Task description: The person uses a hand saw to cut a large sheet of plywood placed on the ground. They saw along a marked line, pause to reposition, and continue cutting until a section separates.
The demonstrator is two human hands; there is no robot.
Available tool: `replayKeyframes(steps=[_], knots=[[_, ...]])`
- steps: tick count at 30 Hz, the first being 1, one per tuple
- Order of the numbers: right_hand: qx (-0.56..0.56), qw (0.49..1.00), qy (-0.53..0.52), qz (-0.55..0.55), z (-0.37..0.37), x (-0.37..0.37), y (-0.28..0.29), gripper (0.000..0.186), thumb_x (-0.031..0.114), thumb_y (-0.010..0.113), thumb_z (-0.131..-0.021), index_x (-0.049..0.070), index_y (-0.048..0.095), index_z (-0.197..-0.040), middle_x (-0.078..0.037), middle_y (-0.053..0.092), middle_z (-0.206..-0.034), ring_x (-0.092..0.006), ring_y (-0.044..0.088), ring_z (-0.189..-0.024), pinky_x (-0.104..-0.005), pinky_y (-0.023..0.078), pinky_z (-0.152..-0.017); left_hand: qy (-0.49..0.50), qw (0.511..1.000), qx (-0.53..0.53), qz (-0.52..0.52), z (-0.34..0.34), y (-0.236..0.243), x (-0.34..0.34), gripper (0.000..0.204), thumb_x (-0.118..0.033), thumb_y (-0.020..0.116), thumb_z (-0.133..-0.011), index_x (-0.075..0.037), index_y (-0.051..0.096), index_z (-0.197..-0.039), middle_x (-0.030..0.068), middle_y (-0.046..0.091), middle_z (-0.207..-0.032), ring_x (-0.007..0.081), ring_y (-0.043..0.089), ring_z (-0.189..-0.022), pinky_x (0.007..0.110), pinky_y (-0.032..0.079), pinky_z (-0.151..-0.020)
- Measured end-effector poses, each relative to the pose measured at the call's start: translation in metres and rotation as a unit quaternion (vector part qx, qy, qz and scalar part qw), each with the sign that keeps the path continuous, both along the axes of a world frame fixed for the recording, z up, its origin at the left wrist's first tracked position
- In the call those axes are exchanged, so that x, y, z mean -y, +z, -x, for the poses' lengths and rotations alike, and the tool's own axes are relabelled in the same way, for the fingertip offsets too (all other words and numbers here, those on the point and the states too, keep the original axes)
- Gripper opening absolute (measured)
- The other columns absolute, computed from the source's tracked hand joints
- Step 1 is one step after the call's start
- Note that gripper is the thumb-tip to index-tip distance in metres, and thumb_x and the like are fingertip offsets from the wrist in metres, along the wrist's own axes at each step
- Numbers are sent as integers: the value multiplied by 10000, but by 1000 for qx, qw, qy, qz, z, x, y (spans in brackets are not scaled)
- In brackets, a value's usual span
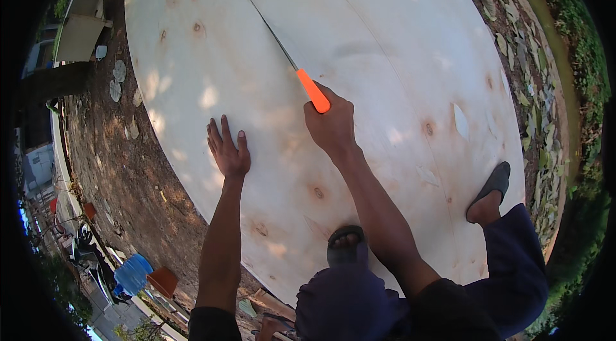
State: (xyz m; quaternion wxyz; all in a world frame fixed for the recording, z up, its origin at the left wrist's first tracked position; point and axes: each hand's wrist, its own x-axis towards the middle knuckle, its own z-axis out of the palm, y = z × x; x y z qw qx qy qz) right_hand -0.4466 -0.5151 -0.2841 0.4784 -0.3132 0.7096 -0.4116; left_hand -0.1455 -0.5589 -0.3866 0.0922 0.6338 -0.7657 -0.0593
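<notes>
My right hand (332,124) is closed around the orange handle of a hand saw (313,91). The saw's thin dark blade shows nearly edge-on and runs away up the sheet, in line with a narrow dark line at the far side. Under it lies a large pale plywood sheet (359,168) with brown knots and patches of sunlight. Pressed flat on the sheet, left of the saw, my left hand (230,148) has its fingers spread and holds nothing.
My sandaled feet (346,245) stand on the sheet. A few dry leaves (461,121) lie on it. Bare soil (128,168) borders the left. Fallen leaves (539,103) and green plants line the right. A blue water jug (133,273) and a brown pot (163,282) stand lower left.
</notes>
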Motion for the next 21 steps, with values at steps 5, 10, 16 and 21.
replayKeyframes(steps=[5,10,16,21], knots=[[-79,988,-27,126,-16,-105,-5,481,27,650,-899,-20,632,-1378,-158,713,-799,-253,675,-659,-374,557,-664,12,1000,14,6,-14,2,4,659,-448,502,-1064,-160,371,-1642,227,262,-1704,433,205,-1590,589,162,-1283],[-56,992,-33,105,-21,-121,6,493,19,652,-898,-18,628,-1389,-140,728,-807,-252,677,-667,-362,560,-665,0,1000,21,13,-13,6,-4,662,-449,495,-1069,-149,359,-1644,223,257,-1706,427,195,-1594,578,160,-1288],[29,999,-17,-10,-9,-41,3,474,63,635,-927,30,638,-1399,-113,681,-765,-214,623,-620,-363,516,-627,-1,1000,2,-3,-13,-1,-4,663,-457,496,-1067,-148,372,-1640,222,263,-1705,426,197,-1594,586,155,-1287],[-104,987,-9,119,-14,-135,4,535,-72,650,-858,-34,627,-1391,-154,782,-978,-204,748,-770,-307,585,-725,14,1000,19,7,-14,9,1,677,-470,505,-1060,-154,368,-1643,219,257,-1708,422,193,-1597,581,153,-1288]])
